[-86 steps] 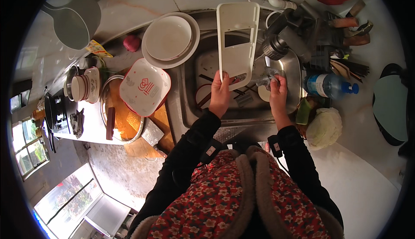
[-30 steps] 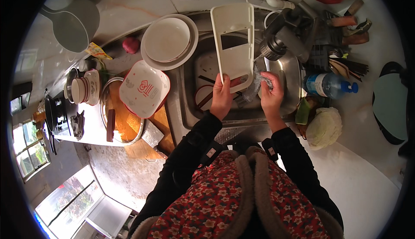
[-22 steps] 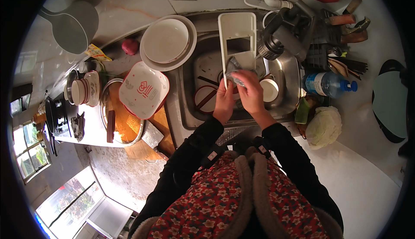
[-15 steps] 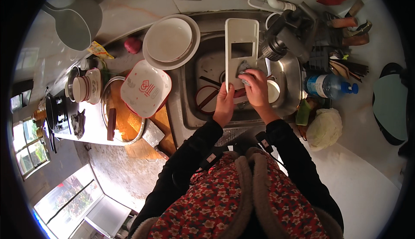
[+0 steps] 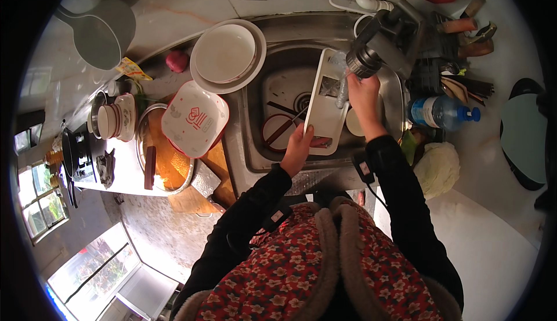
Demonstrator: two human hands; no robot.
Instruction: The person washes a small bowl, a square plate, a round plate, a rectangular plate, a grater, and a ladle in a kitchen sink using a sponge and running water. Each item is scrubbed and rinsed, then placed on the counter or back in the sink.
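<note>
My left hand (image 5: 297, 150) is closed on the lower left edge of a white slicer or grater frame (image 5: 326, 121), a long plastic piece with a rectangular opening. The frame is tilted over the sink (image 5: 252, 147). A clear stream of water (image 5: 340, 92) runs down along its right side. My right hand (image 5: 364, 98) is raised beside the black faucet head (image 5: 362, 60), which partly hides its fingers, so I cannot see what they hold. Below the frame in the sink lie a dark-red handled utensil (image 5: 282, 131) and a pale round bowl (image 5: 355, 122), partly covered.
Stacked white bowls (image 5: 226, 54) stand at the sink's back left corner, with a red-rimmed square dish (image 5: 196, 118) nearer. On the right are a water bottle (image 5: 438, 113), a cabbage (image 5: 438, 170) and a black utensil rack (image 5: 428, 77).
The white frame has tilted and moved slightly right and nearer. My right hand has left its surface and risen toward the faucet. Water now streams over the frame; the grey scrubber no longer shows clearly.
</note>
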